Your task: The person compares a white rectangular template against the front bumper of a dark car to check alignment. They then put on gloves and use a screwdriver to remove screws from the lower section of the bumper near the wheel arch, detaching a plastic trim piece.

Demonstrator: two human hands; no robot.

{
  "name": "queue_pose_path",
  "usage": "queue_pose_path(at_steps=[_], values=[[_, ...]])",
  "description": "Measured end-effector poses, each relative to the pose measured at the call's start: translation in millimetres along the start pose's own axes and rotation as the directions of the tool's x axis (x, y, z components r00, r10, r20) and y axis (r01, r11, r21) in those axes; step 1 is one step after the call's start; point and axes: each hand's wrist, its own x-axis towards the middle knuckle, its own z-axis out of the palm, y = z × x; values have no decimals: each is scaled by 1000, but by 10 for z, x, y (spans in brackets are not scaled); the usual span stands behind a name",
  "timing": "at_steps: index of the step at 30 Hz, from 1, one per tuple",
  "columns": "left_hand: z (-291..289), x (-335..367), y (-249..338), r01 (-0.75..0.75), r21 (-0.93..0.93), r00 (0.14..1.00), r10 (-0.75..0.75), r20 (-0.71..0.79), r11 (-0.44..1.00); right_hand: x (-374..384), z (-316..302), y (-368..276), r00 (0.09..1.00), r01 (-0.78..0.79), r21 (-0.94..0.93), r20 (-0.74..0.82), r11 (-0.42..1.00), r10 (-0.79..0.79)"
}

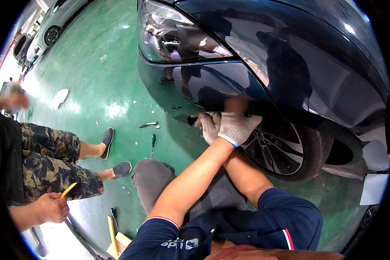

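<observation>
A dark blue car's front bumper (195,91) curves above my hands, and the wheel (275,149) sits just to their right. My forearms cross, left over right. My left hand (240,128), in a white knit glove with a blue cuff edge, reaches to the bumper's lower edge beside the wheel arch; its fingertips are hidden. My right hand (209,128), also gloved, comes out at the left of it. Its fingers curl up against the bumper's underside. What they grip, if anything, cannot be made out.
A ratchet (148,124) and a green-handled screwdriver (152,145) lie on the green floor left of my knee. Another screwdriver (113,212) and a yellow strip (112,236) lie nearer. At left a person (52,151) holds a yellow object (68,190). A headlight (177,37) sits above the bumper.
</observation>
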Motion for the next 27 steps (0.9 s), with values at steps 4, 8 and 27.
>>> queue_pose_path(at_steps=[4, 8, 27], values=[[-7, 44, 18, 10, -115, 1000, -7, 23, 993, -44, 16, -127, 1000, -20, 132, 1, 991, 20], [53, 42, 38, -54, -172, 990, 30, -138, 984, -94, 76, -35, 991, -21, 213, -128, 977, 49], [413, 337, 14, 70, 343, 990, -109, 95, 937, 164, -333, 89, 952, 298, -622, 249, 724, -178]])
